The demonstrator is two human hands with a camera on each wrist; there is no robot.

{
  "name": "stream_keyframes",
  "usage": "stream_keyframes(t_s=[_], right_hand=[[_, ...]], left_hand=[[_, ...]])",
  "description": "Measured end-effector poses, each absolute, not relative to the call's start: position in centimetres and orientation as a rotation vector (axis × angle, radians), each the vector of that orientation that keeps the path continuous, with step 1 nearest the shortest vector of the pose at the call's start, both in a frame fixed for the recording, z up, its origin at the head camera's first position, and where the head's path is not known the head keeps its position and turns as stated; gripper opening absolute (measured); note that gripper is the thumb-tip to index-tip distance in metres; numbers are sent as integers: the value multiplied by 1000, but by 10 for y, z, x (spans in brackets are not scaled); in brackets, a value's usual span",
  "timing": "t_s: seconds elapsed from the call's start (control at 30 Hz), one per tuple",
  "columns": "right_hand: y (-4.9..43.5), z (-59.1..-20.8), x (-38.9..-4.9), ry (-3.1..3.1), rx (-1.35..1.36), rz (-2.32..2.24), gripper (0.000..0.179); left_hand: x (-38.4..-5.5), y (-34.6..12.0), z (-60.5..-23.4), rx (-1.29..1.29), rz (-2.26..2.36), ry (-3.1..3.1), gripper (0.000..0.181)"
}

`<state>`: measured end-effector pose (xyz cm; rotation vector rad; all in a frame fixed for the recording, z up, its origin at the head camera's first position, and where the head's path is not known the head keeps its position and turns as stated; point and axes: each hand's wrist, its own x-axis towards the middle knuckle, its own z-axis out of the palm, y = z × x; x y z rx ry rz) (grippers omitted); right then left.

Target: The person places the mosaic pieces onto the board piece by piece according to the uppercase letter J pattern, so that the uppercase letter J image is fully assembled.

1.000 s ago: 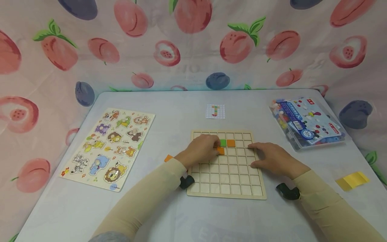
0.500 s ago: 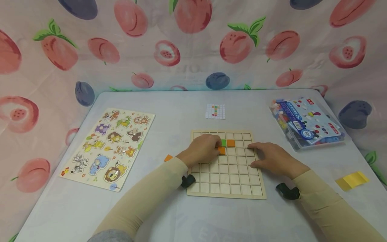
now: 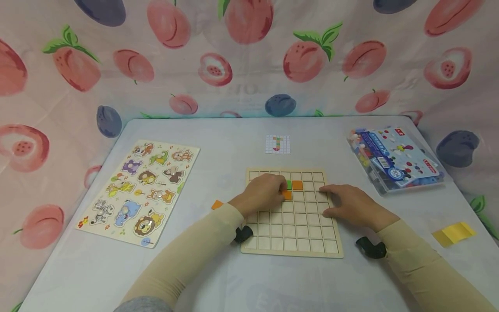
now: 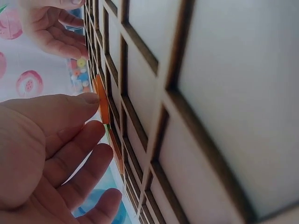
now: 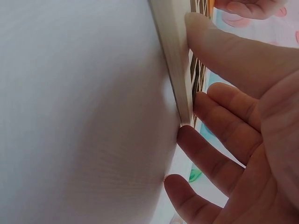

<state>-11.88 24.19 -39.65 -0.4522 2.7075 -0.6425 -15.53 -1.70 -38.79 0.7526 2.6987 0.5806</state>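
Observation:
On the table lies a wooden grid board (image 3: 292, 232) with square cells. Over its upper left part, my left hand (image 3: 262, 195) pinches an orange square tile (image 3: 287, 196) at the second row of cells. The left wrist view has the thumb tip against this orange tile (image 4: 103, 105), which juts up from the grid; the index finger is mostly hidden. Above it sit a green tile (image 3: 289, 185) and, beside that, another orange tile (image 3: 297, 185). At the board's right edge, my right hand (image 3: 352, 206) rests with thumb and fingers spread, fingertips at the wooden rim (image 5: 175, 56).
Behind the board lies a small pattern card (image 3: 277, 144). An animal puzzle board (image 3: 142, 190) is at the left, and a clear plastic case (image 3: 395, 158) at the back right. An orange piece (image 3: 217, 204) shows by the left wrist; yellow paper (image 3: 454, 234) lies far right.
My left hand has shifted very slightly to the right over the same orange tile. The right hand stays at the board's edge.

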Motion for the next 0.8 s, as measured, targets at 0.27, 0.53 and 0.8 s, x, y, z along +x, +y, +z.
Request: stream_keyframes(t_s=[0.27, 0.53, 0.8], right_hand=[[241, -397, -118, 2713, -447, -620, 66], [242, -397, -118, 2718, -465, -630, 65], [243, -398, -119, 2718, -476, -635, 66]], left_hand=[[-156, -15, -389, 801, 537, 2710, 13], [-157, -13, -390, 818, 521, 2718, 14], [-157, -11, -390, 851, 463, 2723, 15]])
